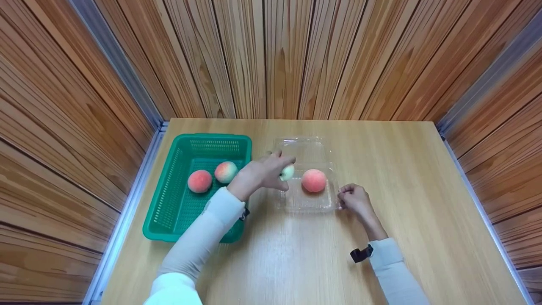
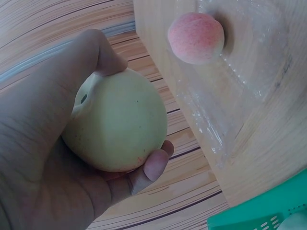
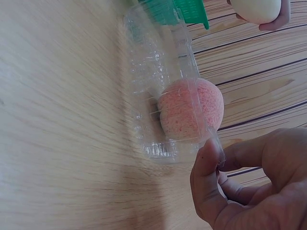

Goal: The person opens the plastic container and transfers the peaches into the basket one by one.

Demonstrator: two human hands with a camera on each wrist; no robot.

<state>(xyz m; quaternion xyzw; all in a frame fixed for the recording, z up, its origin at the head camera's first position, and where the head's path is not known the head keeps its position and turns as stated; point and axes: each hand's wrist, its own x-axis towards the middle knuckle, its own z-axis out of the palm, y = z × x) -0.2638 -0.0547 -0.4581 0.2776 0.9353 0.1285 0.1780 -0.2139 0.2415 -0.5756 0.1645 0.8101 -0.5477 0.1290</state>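
Note:
My left hand (image 1: 266, 171) grips a pale yellow-green peach (image 2: 120, 120) with thumb and fingers, over the left side of an open clear plastic clamshell box (image 1: 305, 204). The stem hollow of this fruit faces the thumb side in the left wrist view. One pink peach (image 1: 313, 181) sits in the box's near half, toward its right. At the box's near right corner, my right hand (image 1: 355, 198) pinches the thin plastic rim between thumb and finger. The clamshell's lid half (image 1: 302, 148) lies folded back, away from me.
Left of the box stands a green plastic basket (image 1: 163, 203) with perforated walls. Inside it lie a red peach (image 1: 200, 181) and a pink-and-cream peach (image 1: 226, 172). The left forearm passes over the basket's near right side. Wood-panelled walls (image 1: 279, 59) border the table (image 1: 402, 165).

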